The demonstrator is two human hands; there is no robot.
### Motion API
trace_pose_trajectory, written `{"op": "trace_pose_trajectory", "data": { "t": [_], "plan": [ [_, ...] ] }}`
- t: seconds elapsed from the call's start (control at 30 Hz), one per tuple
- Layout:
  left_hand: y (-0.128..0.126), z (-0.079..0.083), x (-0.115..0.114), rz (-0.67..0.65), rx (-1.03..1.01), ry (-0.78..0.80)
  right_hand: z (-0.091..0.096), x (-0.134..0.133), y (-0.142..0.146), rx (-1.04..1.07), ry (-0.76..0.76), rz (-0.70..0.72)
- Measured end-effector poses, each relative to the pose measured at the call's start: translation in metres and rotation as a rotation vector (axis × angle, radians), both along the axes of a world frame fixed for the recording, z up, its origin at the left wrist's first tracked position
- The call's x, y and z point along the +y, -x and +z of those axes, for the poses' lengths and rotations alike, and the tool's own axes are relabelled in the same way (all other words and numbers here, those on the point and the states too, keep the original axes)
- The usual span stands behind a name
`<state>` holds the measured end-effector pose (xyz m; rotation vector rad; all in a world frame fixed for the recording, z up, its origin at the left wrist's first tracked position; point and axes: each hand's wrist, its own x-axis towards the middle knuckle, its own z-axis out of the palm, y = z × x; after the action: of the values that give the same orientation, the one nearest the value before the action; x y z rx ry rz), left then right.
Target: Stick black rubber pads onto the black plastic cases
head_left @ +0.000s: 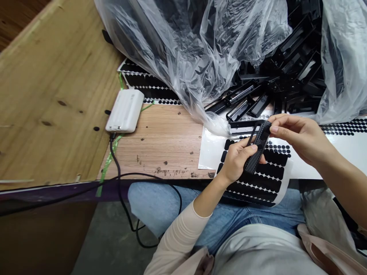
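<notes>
Left hand (236, 160) wraps closely around black carbon-textured plastic strip (253, 162); right hand (301, 139) pinches strip's top end narrowly, both above sheet of black oval stickers (258, 183), lower right of frame.

The black plastic part (256, 149) is showing a rough woven texture, the clear polythene bag (183, 49) is shining, the wooden bench top (160, 141) is looking matt, and the white backing sheet (208, 152) is gleaming

The left hand (236, 160) curls around the lower end of a black plastic part (256, 149), its wrist bent and its left forearm (209, 194) rising from a pale sleeve (183, 236). The right hand (298, 137) reaches in from the part's right side, thumb and fingertips (275, 118) pinching its upper end.
</notes>
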<state>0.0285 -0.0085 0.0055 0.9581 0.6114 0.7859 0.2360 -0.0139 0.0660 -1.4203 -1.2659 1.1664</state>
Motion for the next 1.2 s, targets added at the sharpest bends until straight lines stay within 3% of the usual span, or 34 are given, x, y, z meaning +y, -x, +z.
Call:
{"op": "trace_pose_trajectory", "data": {
  "t": [0.77, 0.9, 1.07, 1.2],
  "plan": [
    [0.0, 0.0, -0.001, -0.007, 0.011, 0.003, 0.009, -0.007, 0.005, -0.39, -0.18, 0.023],
    [0.0, 0.001, -0.001, -0.011, 0.005, 0.006, 0.011, -0.01, 0.008, -0.515, -0.274, 0.041],
    [-0.001, -0.001, 0.0, -0.003, -0.002, -0.018, 0.012, -0.011, 0.01, -0.836, -0.489, -0.023],
    [0.0, -0.002, 0.0, -0.01, 0.018, -0.037, 0.005, 0.006, 0.002, -0.717, -0.383, 0.049]
  ]
}}
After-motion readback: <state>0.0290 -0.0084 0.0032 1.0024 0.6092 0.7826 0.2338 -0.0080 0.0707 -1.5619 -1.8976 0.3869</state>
